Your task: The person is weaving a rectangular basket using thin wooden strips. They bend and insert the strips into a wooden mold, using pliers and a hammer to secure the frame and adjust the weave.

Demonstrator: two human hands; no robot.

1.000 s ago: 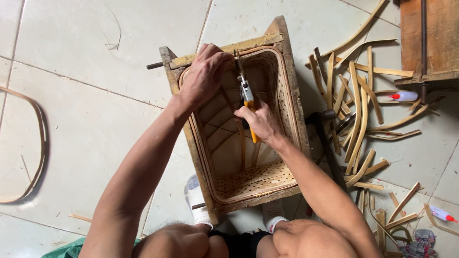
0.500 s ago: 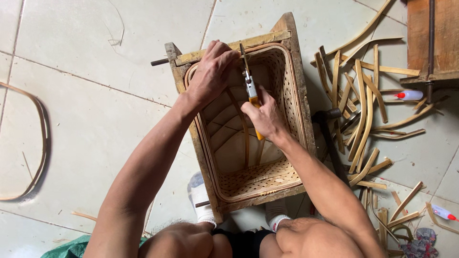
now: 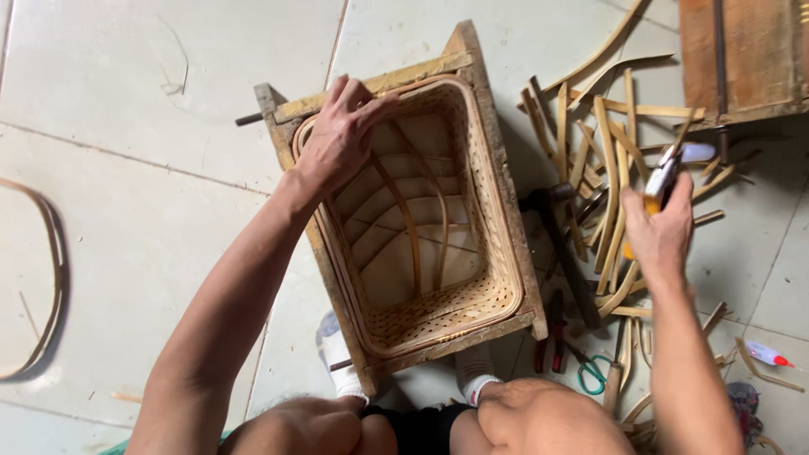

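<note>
A woven bamboo basket (image 3: 497,219) sits inside a rough wooden frame (image 3: 371,84) on the tiled floor between my feet. My left hand (image 3: 341,131) presses on the basket's far left rim, fingers spread over the frame's top bar. My right hand (image 3: 657,227) is out to the right of the frame, above a pile of bamboo strips, and grips a small tool with a yellow handle and a metal tip (image 3: 661,181). Curved bamboo ribs show inside the basket.
Loose bamboo strips (image 3: 607,160) cover the floor right of the frame, with a dark hammer (image 3: 560,244), pliers and green-handled scissors (image 3: 590,366). A wooden block (image 3: 742,50) stands at top right. A bent bamboo hoop (image 3: 50,278) lies at far left.
My right hand has lifted the yellow-handled tool out of the basket and swung it right, over the strips. My left hand stays on the rim.
</note>
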